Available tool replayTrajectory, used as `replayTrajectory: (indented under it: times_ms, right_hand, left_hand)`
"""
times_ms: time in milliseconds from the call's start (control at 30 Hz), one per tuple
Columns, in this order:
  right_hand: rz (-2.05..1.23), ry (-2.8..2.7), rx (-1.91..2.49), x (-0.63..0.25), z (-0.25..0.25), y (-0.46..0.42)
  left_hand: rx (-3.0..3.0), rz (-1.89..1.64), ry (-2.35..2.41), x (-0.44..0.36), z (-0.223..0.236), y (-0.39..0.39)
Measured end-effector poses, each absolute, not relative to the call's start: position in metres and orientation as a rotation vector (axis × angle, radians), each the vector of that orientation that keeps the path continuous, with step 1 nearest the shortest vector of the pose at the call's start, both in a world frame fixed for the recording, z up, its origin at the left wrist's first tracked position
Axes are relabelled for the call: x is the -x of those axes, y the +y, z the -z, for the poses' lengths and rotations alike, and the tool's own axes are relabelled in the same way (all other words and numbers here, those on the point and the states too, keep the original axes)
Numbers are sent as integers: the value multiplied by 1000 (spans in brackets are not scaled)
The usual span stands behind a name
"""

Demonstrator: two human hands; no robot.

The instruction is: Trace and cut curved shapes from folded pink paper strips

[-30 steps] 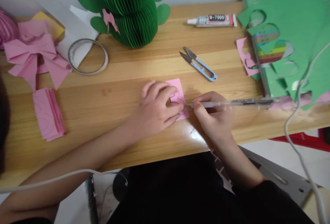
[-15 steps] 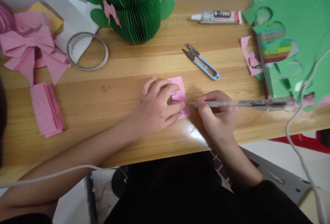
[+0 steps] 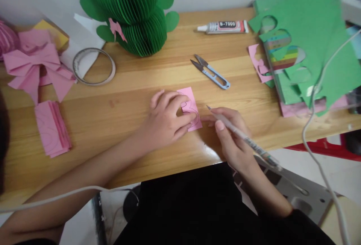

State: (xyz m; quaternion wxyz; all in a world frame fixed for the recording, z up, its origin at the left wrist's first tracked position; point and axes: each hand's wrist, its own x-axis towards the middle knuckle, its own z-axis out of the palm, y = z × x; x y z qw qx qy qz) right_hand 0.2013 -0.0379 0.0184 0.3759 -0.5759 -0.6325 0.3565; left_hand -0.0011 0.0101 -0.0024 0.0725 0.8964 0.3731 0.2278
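On the wooden table lies a small stack or sheet of pink paper (image 3: 191, 104), with curved outlines drawn on it. My left hand (image 3: 167, 115), palm down with curled fingers, grips and presses it against the table and hides its left part. To the right, my right hand (image 3: 232, 130) is closed around a pen (image 3: 239, 132) with a clear barrel. The pen's tip points up and left, a little apart from the paper. Thread snips (image 3: 213, 74) with blue handles lie beyond both hands.
A pink paper stack (image 3: 52, 128) with drawn lines, a pink bow (image 3: 36, 64) and a tape roll (image 3: 109, 74) are left. Behind stands a green honeycomb paper shape (image 3: 143, 31). A glue tube (image 3: 227, 27), green cut sheets (image 3: 318, 23) and a white cable (image 3: 313, 94) are right.
The pen has swung from nearly level to slanting, and its tip has come away from the paper's right edge. My left hand stays on the paper. The whole view has shifted slightly.
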Motion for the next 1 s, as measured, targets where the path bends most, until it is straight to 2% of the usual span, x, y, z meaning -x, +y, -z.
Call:
replayTrajectory:
  times_ms: [133,400,500,700,1000]
  right_hand:
    - [-866,-1832,1435,-199,-20,-43]
    - [-522,-2017,1416,-197,-7,-45]
    - [-563,-1958,1396,-197,-5,-50]
    - [-765,-1383,1553,-197,-11,-47]
    - [-850,-1362,1545,-191,-6,-30]
  left_hand:
    - [-2658,-684,1129,1,2,9]
    - [-2654,-657,1113,2,3,9]
    - [-2658,-667,1097,3,3,10]
    - [-2681,-618,1103,4,3,10]
    - [-2673,-620,1104,3,2,9]
